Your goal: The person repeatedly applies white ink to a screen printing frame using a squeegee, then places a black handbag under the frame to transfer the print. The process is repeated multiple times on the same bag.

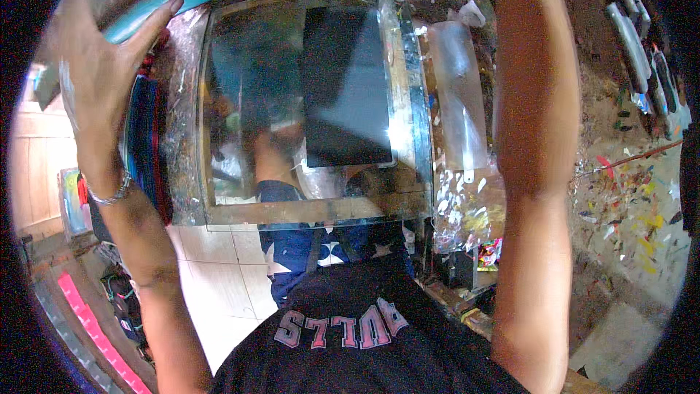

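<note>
My left hand (102, 66) is raised at the upper left. Its thumb stretches out, apart from the hand, near the edge of a curved teal-blue surface (211, 4). The other fingers fade into bright light, and nothing shows in the grasp. My right forearm (536, 117) reaches up past the top edge, so the right hand is out of sight. Between the arms lies a glass pane in a worn wooden frame (313, 211). On the pane rests a flat black rectangular panel (346, 87), partly lit by glare.
Right of the frame lies a long translucent plastic piece (456, 80) on a paint-spotted surface. Paint splashes mark the board (634, 219) farther right, below several long-handled tools (631, 36). Dark folded cloth (146, 138) is stacked left of the frame. A pink strip (95, 328) runs at lower left.
</note>
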The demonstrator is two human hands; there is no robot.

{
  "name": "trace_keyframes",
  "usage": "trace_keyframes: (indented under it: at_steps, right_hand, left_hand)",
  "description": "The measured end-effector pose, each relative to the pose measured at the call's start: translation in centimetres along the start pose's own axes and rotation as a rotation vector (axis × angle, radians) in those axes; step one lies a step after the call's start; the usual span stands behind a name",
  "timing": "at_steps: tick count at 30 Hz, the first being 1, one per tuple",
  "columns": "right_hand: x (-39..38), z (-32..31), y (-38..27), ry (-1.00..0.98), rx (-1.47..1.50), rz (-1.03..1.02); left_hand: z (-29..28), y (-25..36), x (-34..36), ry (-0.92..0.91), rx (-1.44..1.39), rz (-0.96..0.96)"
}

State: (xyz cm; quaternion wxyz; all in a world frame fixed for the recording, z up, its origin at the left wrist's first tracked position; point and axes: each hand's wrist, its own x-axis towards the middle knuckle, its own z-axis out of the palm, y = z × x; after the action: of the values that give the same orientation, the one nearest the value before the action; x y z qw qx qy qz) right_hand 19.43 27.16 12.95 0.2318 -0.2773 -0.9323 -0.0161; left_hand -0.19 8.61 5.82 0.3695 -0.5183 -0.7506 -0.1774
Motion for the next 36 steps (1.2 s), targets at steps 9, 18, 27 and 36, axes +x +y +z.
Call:
trace_keyframes:
  at_steps: [9,18,27,36]
  right_hand:
    - [-21.1,15.2,-1.6,-0.152,0.102,-0.139]
    - [-16.9,20.6,2.0,-0.65,0.234,0.006]
    - [-24.4,18.0,-0.3,-0.458,0.163,-0.08]
    - [-16.0,27.8,5.2,0.032,-0.072,-0.171]
  left_hand:
    - [3.8,3.1,-21.6,-0.724,-0.475,0.147]
    - [6.4,4.2,-25.4,-0.827,-0.478,0.101]
    - [6.9,4.0,-25.9,-0.794,-0.528,0.103]
    - [6.8,4.3,-25.6,-0.823,-0.539,0.054]
